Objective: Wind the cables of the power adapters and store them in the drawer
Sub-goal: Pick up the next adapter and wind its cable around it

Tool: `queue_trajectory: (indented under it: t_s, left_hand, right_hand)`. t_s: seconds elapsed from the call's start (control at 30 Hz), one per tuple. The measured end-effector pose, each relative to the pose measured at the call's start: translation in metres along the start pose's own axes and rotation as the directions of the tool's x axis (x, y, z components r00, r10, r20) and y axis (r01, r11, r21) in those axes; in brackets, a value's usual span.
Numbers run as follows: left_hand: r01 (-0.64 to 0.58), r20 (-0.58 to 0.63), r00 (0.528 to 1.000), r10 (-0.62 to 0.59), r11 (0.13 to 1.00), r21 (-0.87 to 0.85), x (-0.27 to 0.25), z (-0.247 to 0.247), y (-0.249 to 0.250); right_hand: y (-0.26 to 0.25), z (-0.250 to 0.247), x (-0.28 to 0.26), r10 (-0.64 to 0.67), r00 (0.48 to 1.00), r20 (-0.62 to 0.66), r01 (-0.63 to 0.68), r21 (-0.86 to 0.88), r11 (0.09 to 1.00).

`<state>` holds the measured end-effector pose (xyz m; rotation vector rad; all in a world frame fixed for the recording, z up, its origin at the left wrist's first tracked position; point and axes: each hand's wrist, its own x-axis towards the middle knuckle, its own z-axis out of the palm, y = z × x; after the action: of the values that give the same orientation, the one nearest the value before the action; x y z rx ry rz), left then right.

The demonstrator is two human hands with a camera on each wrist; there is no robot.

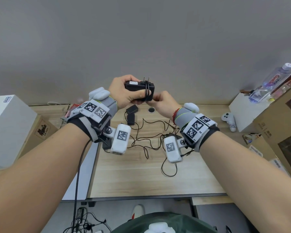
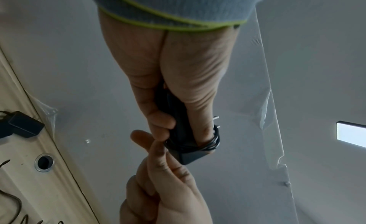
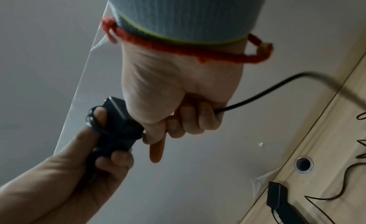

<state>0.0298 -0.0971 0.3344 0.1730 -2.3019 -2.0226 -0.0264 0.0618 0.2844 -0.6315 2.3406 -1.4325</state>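
Note:
My left hand point(image 1: 124, 92) grips a black power adapter point(image 1: 138, 89) above the desk, prongs pointing up. Its thin black cable point(image 1: 147, 91) is looped several times round the body and over my left thumb point(image 3: 100, 116). My right hand point(image 1: 163, 101) is against the adapter's right end, fingers curled round the free run of cable point(image 3: 257, 96), which trails down to the right. Two more black adapters point(image 1: 132, 109) point(image 1: 131, 119) lie on the wooden desk point(image 1: 141, 179) below, with their thin cables point(image 1: 149, 140) in a loose tangle. The left wrist view shows the adapter point(image 2: 188, 155) and its coil point(image 2: 215, 143).
A white box point(image 1: 8, 125) and a cardboard box point(image 1: 42, 130) stand at the left. At the right are a white box point(image 1: 245, 111), a water bottle point(image 1: 272, 83), a white controller point(image 1: 228, 120) and cardboard boxes point(image 1: 279, 118). A cable hole point(image 1: 151, 109) sits near the desk's back edge.

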Motion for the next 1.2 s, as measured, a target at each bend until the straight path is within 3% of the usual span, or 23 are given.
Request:
queue_trajectory:
  t_s: [0.2, 0.37, 0.73, 1.07, 1.2]
  left_hand:
    - [0.009, -0.119, 0.993, -0.005, 1.000, 0.028, 0.003, -0.011, -0.005]
    - [0.061, -0.148, 0.988, -0.034, 0.981, 0.182, 0.004, -0.024, -0.020]
    - [0.069, -0.033, 0.998, -0.061, 0.925, 0.373, -0.009, -0.026, -0.026]
    - [-0.010, 0.070, 0.998, -0.007, 0.972, 0.234, -0.015, -0.018, -0.009]
    - [-0.024, 0.067, 0.998, 0.015, 0.990, 0.139, -0.014, -0.012, -0.003]
  right_hand:
    - [-0.013, 0.009, -0.012, -0.075, 0.993, 0.087, 0.085, -0.120, 0.989]
    - [-0.025, 0.004, -0.017, -0.095, 0.990, 0.104, 0.107, -0.114, 0.988]
    - [-0.029, -0.011, 0.002, -0.179, 0.980, -0.090, 0.176, -0.042, 0.983]
    - [-0.010, -0.011, 0.014, -0.167, 0.980, -0.108, 0.170, 0.024, 0.985]
    - [-0.002, -0.002, 0.014, -0.095, 0.994, -0.050, 0.097, 0.038, 0.995]
